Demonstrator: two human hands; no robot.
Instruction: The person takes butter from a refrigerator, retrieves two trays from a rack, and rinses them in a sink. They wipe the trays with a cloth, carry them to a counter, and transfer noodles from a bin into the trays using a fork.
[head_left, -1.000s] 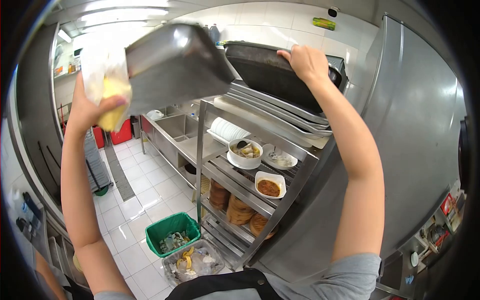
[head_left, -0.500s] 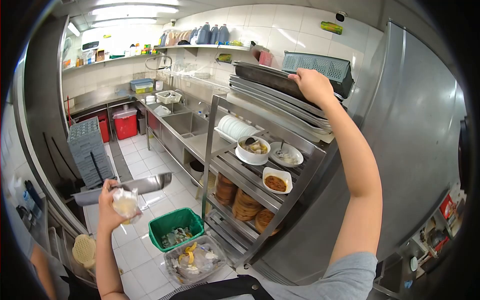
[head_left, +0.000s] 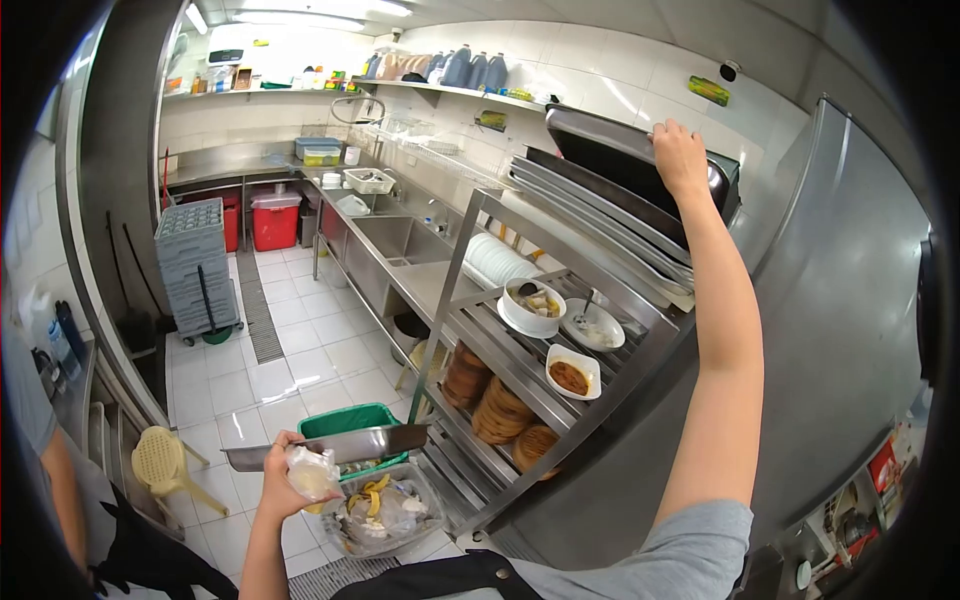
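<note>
My left hand is closed on the edge of a shallow steel tray and also holds a clear plastic bag with pale contents. The tray hangs above a green bin and a clear tub of scraps. Raised at the upper right, my right hand grips the rim of a dark baking tray, which is tilted up over stacked metal trays on top of the steel rack. The fingertips on its far side are partly hidden.
The steel rack carries a white pot, bowls and bamboo steamers. To the left are a yellow stool, grey crates and a person in an apron. A sink lies behind.
The dark tray has been lifted and tilted above the stack by my right hand. My left hand, with the steel tray and bag, has shifted right and down, and now partly covers the green bin.
</note>
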